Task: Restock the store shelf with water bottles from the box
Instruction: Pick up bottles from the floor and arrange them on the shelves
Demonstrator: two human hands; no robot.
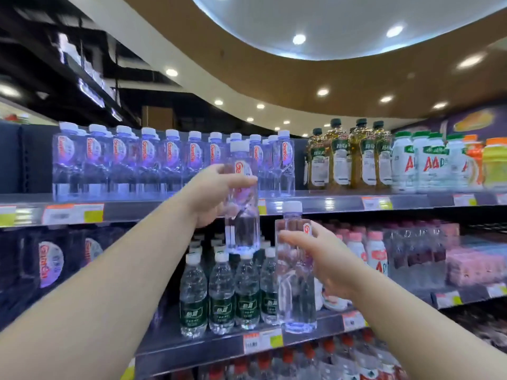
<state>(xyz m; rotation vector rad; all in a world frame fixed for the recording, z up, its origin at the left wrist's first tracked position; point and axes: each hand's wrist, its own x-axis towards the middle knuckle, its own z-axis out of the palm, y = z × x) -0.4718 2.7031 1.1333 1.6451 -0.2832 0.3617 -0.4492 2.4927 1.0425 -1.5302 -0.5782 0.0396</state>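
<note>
My left hand (214,196) grips a clear water bottle (242,223) with a white cap, held upright in front of the top shelf (315,202). That shelf carries a row of matching white-capped water bottles (148,163). My right hand (326,259) holds a second clear water bottle (296,283), upright and lower, in front of the middle shelf. The box is out of view.
Yellow oil bottles (348,157) and white drink bottles (428,163) stand at the right of the top shelf. Green-labelled water bottles (219,294) fill the middle shelf (208,349), with pink-capped drinks (375,250) to the right. Red-capped bottles sit below.
</note>
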